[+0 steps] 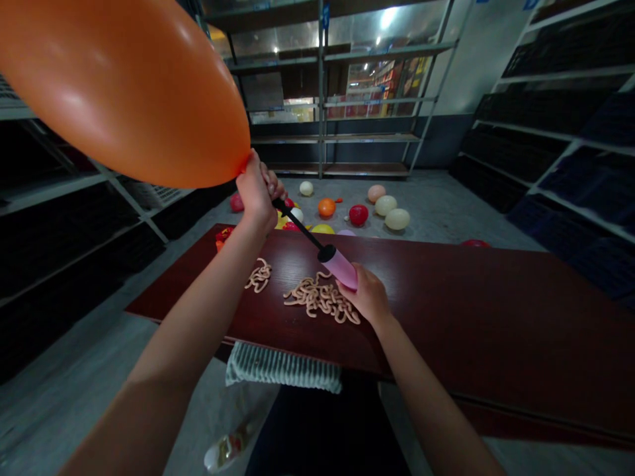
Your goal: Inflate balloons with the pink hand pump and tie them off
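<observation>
A big inflated orange balloon (124, 86) fills the upper left of the head view. My left hand (255, 192) is raised and pinched shut on the balloon's neck, where the black nozzle of a hand pump (317, 248) meets it. My right hand (367, 294) grips the pink body of that pump, just above the dark red table (496, 311). Under and left of my right hand lies a pile of limp beige uninflated balloons (320, 299), with a smaller clump (258, 276) further left.
Several inflated balloons (358, 213) in red, orange, yellow and cream lie on the concrete floor beyond the table. Metal shelving (322, 99) lines the back and both sides. A striped cloth (282, 367) hangs at the table's near edge.
</observation>
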`<state>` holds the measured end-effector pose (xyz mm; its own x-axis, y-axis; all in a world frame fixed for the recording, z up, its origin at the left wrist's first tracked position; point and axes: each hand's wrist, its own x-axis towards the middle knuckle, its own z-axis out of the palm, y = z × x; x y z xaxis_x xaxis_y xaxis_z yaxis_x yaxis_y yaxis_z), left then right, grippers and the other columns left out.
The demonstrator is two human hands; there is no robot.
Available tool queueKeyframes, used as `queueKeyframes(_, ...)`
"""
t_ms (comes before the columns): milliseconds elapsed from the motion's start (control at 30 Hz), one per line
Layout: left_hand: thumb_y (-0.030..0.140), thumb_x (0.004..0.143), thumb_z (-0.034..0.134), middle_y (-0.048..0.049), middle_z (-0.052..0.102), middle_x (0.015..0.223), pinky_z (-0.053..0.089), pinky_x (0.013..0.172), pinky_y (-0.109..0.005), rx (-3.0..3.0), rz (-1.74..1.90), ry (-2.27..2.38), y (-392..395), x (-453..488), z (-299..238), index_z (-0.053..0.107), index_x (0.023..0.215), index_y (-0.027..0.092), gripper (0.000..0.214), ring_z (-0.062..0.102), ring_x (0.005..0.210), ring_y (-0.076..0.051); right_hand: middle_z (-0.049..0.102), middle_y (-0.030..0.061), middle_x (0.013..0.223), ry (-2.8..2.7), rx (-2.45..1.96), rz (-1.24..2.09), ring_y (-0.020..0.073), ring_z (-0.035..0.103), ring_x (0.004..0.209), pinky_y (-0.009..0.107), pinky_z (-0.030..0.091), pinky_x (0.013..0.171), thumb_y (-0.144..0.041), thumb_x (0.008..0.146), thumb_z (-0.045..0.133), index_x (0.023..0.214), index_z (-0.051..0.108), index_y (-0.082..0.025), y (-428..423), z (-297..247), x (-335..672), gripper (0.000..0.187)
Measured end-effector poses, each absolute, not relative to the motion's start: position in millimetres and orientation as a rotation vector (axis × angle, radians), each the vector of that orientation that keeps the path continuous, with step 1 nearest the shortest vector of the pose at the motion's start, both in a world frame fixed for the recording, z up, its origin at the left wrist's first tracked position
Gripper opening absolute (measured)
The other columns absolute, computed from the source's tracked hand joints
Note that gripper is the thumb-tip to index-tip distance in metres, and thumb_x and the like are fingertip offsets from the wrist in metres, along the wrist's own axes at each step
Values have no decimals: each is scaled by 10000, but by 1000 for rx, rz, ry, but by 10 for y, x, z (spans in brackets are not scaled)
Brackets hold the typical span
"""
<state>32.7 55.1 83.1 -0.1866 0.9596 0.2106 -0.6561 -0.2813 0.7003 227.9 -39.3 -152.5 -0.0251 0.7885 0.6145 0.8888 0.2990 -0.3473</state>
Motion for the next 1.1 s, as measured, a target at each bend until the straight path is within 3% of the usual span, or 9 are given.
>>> queueKeyframes(333, 477, 982, 533, 67, 245, 355, 226, 349, -211, 968, 1555, 556, 625, 1369, 264, 291, 522, 205, 586, 259, 283, -62, 731, 95, 910, -1594, -1654, 35, 257, 696, 815, 312, 465, 678, -531, 875, 593, 1092, 569, -184, -350, -1504, 2329, 410)
queueKeyframes(467, 311, 1007, 478, 61, 263, 352, 192, 336, -225, 814, 1508, 660, 619, 1545, -31, 290, 513, 204, 539, 250, 268, -70, 730, 73, 845, -1464, -1810, -22, 254, 691, 771, 299, 423, 642, -519, 828, 645, 1010, 600, -201, -356, -1478, 2353, 370)
queueKeyframes(667, 160, 963, 404, 77, 224, 372, 215, 356, -213, 532, 1564, 758, 685, 1211, -230, 270, 542, 200, 444, 239, 285, -69, 723, 47, 824, -1565, -1833, -240, 223, 680, 774, 284, 372, 616, -459, 802, 697, 919, 631, -218, -398, -1435, 2307, 275)
queueKeyframes(933, 127, 895, 422, 93, 232, 402, 252, 365, -211, 376, 1648, 815, 824, 471, -348, 255, 583, 211, 363, 232, 295, -68, 735, 52, 870, -1851, -1702, -384, 221, 687, 796, 290, 392, 653, -459, 821, 707, 961, 633, -210, -447, -1409, 2216, 296)
queueKeyframes(1100, 163, 936, 408, 90, 232, 404, 236, 363, -216, 331, 1692, 786, 880, 17, -160, 268, 587, 207, 378, 226, 293, -70, 733, 53, 854, -1936, -1651, -443, 224, 691, 790, 299, 409, 652, -484, 843, 674, 975, 649, -207, -451, -1445, 2228, 309)
